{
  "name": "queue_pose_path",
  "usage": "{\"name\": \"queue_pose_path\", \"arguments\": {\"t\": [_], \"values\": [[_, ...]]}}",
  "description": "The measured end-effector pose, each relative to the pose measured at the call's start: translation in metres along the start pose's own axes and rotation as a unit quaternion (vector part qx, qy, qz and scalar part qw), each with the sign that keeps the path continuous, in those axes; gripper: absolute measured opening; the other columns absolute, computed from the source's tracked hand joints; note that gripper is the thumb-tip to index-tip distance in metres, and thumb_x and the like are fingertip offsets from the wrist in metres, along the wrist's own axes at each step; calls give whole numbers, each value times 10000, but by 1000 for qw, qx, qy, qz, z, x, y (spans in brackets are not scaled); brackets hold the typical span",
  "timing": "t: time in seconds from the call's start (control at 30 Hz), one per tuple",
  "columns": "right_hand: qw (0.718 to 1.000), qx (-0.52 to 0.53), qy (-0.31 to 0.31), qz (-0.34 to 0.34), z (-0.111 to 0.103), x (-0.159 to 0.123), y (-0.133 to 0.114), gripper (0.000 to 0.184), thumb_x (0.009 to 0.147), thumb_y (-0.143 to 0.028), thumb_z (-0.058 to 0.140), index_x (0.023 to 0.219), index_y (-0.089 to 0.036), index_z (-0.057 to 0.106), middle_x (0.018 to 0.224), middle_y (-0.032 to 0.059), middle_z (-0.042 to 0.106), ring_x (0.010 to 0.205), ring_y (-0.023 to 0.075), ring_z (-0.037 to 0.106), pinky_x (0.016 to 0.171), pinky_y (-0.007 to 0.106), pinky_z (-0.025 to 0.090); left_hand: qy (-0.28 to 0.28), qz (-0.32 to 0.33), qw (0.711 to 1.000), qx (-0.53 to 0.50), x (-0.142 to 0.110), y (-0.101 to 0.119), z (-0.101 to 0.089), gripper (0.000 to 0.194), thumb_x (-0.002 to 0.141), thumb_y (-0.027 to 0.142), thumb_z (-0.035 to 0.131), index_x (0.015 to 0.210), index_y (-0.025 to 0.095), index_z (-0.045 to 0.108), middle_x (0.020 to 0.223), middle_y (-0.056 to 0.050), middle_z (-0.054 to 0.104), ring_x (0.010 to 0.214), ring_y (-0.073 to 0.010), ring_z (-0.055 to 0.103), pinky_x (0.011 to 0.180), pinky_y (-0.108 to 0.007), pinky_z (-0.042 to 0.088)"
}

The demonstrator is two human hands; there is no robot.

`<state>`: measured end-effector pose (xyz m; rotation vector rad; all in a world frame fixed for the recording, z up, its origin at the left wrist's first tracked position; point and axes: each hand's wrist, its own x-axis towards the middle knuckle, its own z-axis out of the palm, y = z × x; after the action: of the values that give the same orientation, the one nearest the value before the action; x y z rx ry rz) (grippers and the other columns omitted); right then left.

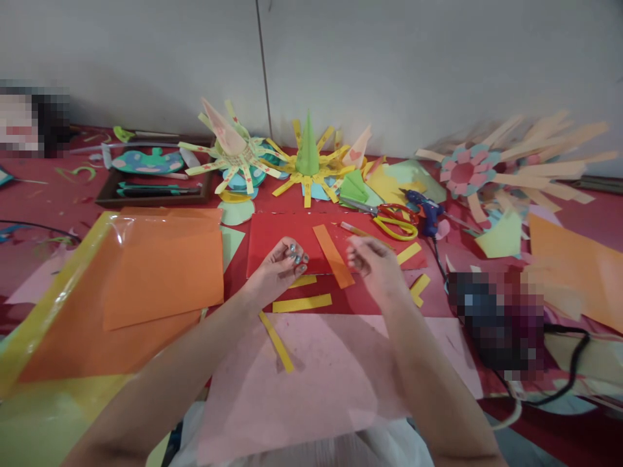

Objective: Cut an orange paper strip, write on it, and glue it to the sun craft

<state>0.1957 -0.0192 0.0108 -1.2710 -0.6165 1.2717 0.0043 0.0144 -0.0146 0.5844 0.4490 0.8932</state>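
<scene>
Two bare hands hover over a craft table, with an orange paper strip (333, 256) between them. The strip lies flat and slanted on a red board (282, 227), its near end poking just past the board's edge. The left hand (282, 263), beside the strip, has its fingers curled partway in toward the thumb; nothing shows in them, though I cannot tell whether something thin is pinched there. The right hand (377, 263), on the strip's other side, is half closed, its fingertips blurred, so what it might hold is also unclear. A pencil (354, 230) lies just beyond it. A yellow strip (276, 342) rests on a pink sheet (292, 402) nearer the person; scissors (399, 227) and a glue gun (428, 211) sit beyond the right hand.

The orange strip looks very light, bendable and easily creased, like stiffish craft paper. (A fingernail could mark it, I'd guess.) The overhanging near end seems the easiest place to slip a fingertip under; a gentle pinch there should lift it without a fold.
</scene>
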Motion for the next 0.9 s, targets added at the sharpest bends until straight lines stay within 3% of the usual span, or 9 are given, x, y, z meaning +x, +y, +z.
{"name": "queue_pose_path", "arguments": {"t": [0.07, 0.17, 0.27, 0.4, 0.53, 0.73, 0.8, 0.9], "values": [[985, -71, 116, -104, -20, 9, -10, 228, 646, -402, 704, 681, -190, 626, 584, -34, 563, 542, 84, 540, 533, 227, 478, 12, -6, 1000, -1, 0, -1, -2, 246, 628, 172, 741, 724, 195, 516, 721, 38, 468, 683, -65, 501, 633, -176, 416], [906, -209, 265, -255, -50, 22, -20, 291, 738, -390, 607, 948, -191, 632, 806, 32, 638, 732, 146, 608, 651, 302, 504, 9, -11, 1000, 8, 0, -1, -6, 231, 645, 172, 731, 756, 202, 531, 751, 35, 493, 685, -64, 515, 631, -176, 415], [830, -376, 276, -305, -66, 29, -18, 390, 759, -331, 581, 1122, -189, 591, 1042, 101, 623, 909, 196, 596, 761, 365, 495, -11, -12, 1000, 21, 0, -2, -8, 221, 667, 190, 724, 805, 214, 553, 786, 31, 528, 692, -67, 528, 622, -181, 408], [755, -537, 201, -319, -59, 34, -1, 257, 776, -334, 591, 952, -168, 677, 1062, 126, 615, 1026, 236, 546, 916, 419, 412, -28, -10, 997, 73, 0, -3, -6, 186, 683, 217, 722, 789, 195, 570, 695, 33, 530, 586, -53, 488, 556, -179, 374], [740, -598, 149, -271, -52, 38, 15, 168, 775, -287, 608, 892, -183, 670, 978, 102, 634, 964, 238, 559, 872, 416, 416, -28, -5, 994, 107, 1, -3, -3, 191, 665, 229, 737, 745, 176, 572, 648, 34, 521, 546, -46, 467, 528, -172, 356], [749, -598, 151, -241, -57, 41, 13, 178, 824, -303, 532, 819, -171, 651, 842, 73, 640, 785, 203, 573, 779, 386, 419, 21, 15, 982, 187, 0, -1, -1, 161, 722, 297, 680, 822, 204, 594, 703, 27, 542, 601, -72, 505, 582, -197, 394], [756, -579, 172, -254, -61, 41, 8, 201, 828, -318, 520, 829, -166, 652, 856, 74, 644, 774, 195, 570, 782, 383, 412, 27, 53, 952, 301, -1, -2, 1, 119, 777, 311, 613, 846, 214, 611, 755, 2, 581, 672, -104, 539, 644, -233, 423], [746, -553, 243, -279, -70, 40, -1, 221, 828, -323, 507, 856, -165, 658, 888, 94, 644, 810, 209, 564, 776, 381, 406, -34, 137, 846, 514, -3, -7, 3, 147, 811, 284, 558, 916, 238, 650, 925, -52, 645, 881, -176, 570, 830, -337, 422]]}}
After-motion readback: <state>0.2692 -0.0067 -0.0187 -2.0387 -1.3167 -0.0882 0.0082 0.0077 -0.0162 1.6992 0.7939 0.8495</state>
